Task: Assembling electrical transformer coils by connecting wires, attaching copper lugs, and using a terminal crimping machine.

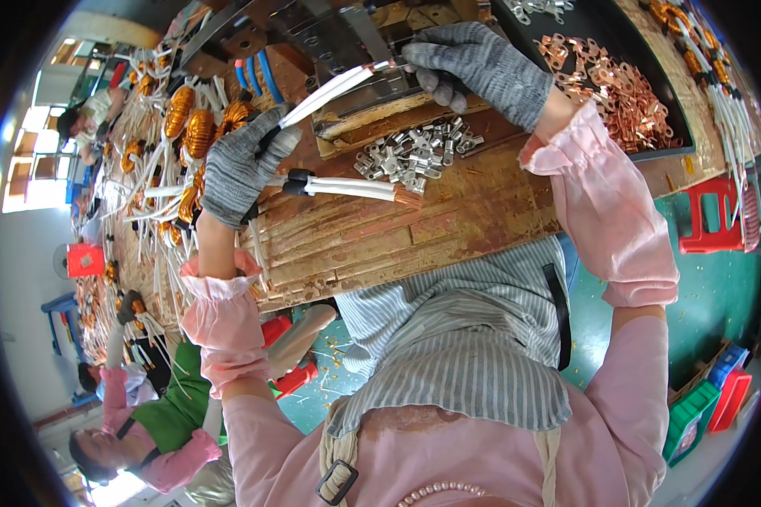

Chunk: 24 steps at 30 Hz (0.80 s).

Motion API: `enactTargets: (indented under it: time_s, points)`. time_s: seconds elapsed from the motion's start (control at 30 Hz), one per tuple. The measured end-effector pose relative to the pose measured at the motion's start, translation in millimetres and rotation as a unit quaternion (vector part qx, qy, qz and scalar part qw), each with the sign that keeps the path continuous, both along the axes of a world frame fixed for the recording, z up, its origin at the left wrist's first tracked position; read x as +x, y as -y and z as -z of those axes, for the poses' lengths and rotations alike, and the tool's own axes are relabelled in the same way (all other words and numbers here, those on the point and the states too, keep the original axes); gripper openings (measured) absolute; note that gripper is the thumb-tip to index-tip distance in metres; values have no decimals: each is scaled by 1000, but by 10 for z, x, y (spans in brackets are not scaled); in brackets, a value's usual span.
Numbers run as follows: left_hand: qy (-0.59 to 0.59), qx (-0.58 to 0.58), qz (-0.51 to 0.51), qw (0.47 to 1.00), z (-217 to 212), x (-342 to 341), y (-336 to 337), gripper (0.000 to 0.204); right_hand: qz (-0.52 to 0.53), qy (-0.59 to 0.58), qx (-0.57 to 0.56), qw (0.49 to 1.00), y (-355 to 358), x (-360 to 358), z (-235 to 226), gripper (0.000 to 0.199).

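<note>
My left hand [238, 165], in a grey knit glove, grips a bundle of white-sleeved wire leads [330, 93]. One lead runs up and right to a metal press tool [347, 42]. My right hand [473, 63], also gloved, pinches the tip of that lead at the tool. Two more white leads [355, 188] with bare copper ends stick out to the right below my left hand. A pile of small silver terminals [414, 152] lies on the wooden bench between my hands.
A black tray [651, 101] holds many copper ring terminals [617, 84]. Copper-wound coils [196, 127] with white leads lie at the left. The worn wooden bench [448, 220] runs across. A red stool [714, 215] stands right. A seated person [156, 422] is at lower left.
</note>
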State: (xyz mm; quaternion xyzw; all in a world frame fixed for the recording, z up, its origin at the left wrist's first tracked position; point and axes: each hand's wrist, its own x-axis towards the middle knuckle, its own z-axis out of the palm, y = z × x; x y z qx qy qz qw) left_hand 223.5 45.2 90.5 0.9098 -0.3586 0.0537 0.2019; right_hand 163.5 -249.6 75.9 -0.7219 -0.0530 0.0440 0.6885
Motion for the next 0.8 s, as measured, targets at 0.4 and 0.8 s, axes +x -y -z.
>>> enactTargets:
  time_s: [0.4,0.8]
  points:
    - [-61,-33,-2,998,52,128,22,34,21,-38,11,999,20,91,-64,27]
    - [-92,-40,-3,995,26,116,38,35,60,-72,-2,996,84,-22,-236,53]
